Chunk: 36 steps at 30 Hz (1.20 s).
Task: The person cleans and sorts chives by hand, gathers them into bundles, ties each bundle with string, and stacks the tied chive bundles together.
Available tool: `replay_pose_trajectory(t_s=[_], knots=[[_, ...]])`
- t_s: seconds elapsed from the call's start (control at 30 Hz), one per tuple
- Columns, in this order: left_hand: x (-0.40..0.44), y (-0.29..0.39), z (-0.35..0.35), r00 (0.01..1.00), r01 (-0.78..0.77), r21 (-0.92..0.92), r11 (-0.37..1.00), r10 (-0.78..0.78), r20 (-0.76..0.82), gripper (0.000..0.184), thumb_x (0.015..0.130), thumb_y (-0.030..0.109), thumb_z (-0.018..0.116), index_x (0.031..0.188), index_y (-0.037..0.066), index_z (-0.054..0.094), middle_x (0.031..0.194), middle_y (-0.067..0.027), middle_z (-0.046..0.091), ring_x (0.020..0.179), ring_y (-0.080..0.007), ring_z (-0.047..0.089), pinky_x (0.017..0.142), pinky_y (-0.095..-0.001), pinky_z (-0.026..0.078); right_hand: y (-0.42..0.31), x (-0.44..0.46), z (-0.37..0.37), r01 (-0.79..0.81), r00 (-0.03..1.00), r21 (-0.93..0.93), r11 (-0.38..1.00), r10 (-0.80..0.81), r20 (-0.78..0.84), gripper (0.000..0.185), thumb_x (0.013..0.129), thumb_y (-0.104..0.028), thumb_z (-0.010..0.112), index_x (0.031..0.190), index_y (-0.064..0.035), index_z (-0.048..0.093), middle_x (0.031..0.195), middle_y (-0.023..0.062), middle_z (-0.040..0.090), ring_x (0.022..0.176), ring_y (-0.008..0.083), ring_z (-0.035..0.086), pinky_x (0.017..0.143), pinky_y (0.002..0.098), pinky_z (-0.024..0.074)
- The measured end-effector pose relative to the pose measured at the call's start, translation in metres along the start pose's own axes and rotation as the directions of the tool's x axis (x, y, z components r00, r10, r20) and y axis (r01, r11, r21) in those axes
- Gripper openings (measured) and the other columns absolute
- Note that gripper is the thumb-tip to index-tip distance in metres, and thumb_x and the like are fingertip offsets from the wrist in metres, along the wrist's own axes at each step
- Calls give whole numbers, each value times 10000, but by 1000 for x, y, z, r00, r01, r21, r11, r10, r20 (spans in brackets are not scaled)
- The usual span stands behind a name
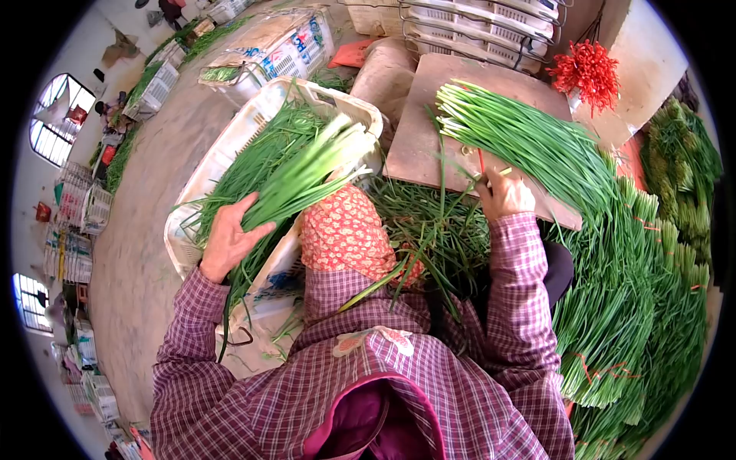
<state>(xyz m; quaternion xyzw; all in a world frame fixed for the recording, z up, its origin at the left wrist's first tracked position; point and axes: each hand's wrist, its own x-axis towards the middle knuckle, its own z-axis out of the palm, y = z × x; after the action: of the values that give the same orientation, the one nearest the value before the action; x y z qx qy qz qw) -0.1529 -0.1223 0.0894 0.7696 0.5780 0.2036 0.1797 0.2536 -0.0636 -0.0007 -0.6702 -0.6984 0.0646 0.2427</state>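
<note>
My left hand point(230, 239) is closed around a loose bunch of garlic chives point(307, 169), its pale ends pointing up and right, smeared by motion. It is over a white plastic crate point(180, 230) that holds more loose chives point(261, 153). My right hand point(506, 193) is closed at the near edge of a brown board point(418, 146). By its fingertips a thin red strip point(481, 159) and a short pale stalk point(504, 172) stick out; the grip itself is hidden. Just beyond lies a thick bundle of chives point(521, 138) on the board, white ends to the left.
Red ties point(586, 73) hang at the board's back right. Tied chive bundles point(613, 307) are piled on my right. Loose leaves point(429, 218) lie between my knees and the board. Stacked white crates point(475, 31) stand behind; another filled crate point(268, 54) is farther left.
</note>
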Motion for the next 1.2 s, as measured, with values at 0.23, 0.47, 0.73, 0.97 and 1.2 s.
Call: replay_pose_trajectory(t_s=[0.23, 0.47, 0.73, 0.97, 1.2], knots=[[7, 27, 28, 903, 360, -632, 686, -88, 420, 502, 792, 62, 716, 1260, -33, 560, 1176, -96, 649, 1060, -150, 605, 982, -301, 440, -68, -1, -1, -37, 985, 968, 247, -153, 76, 1043, 694, -462, 823, 1483, -75, 260, 1495, 225, 313, 1380, 329, 331, 1091, 454, 363], [-6, 37, 66, 893, 387, -694, 607, -60, 446, 457, 802, 43, 706, 1234, -27, 573, 1133, -72, 656, 1008, -130, 608, 930, -274, 454, -107, 7, 22, 210, 971, 717, 664, -54, -234, 316, 819, -299, 726, 945, -20, 645, 728, 140, 669, 650, 219, 664, 631, 369, 504], [-13, 48, 72, 854, 496, -765, 410, -74, 515, 433, 842, 55, 678, 1253, -21, 569, 1163, -75, 650, 1032, -124, 601, 945, -269, 449, -92, 20, 76, -185, 976, 977, 101, 132, 171, 412, 960, -394, 557, 755, -60, 683, 607, 2, 603, 557, 75, 528, 536, 236, 407], [-24, 33, 71, 857, 474, -736, 483, -59, 512, 447, 824, 63, 700, 1242, -32, 572, 1159, -86, 653, 1035, -143, 609, 950, -274, 450, -57, 34, 38, -22, 899, 997, -68, 435, 50, 332, 971, -335, 564, 763, -80, 610, 464, -60, 424, 361, 45, 339, 352, 204, 291], [-18, 33, 72, 833, 525, -715, 462, -108, 542, 453, 820, 62, 709, 1241, -27, 568, 1162, -93, 652, 1041, -146, 611, 947, -278, 456, -104, 12, 21, 418, 908, 563, 713, -349, -233, 779, 692, -668, 700, 1262, -163, 534, 1173, 159, 568, 1067, 357, 575, 863, 488, 496]])
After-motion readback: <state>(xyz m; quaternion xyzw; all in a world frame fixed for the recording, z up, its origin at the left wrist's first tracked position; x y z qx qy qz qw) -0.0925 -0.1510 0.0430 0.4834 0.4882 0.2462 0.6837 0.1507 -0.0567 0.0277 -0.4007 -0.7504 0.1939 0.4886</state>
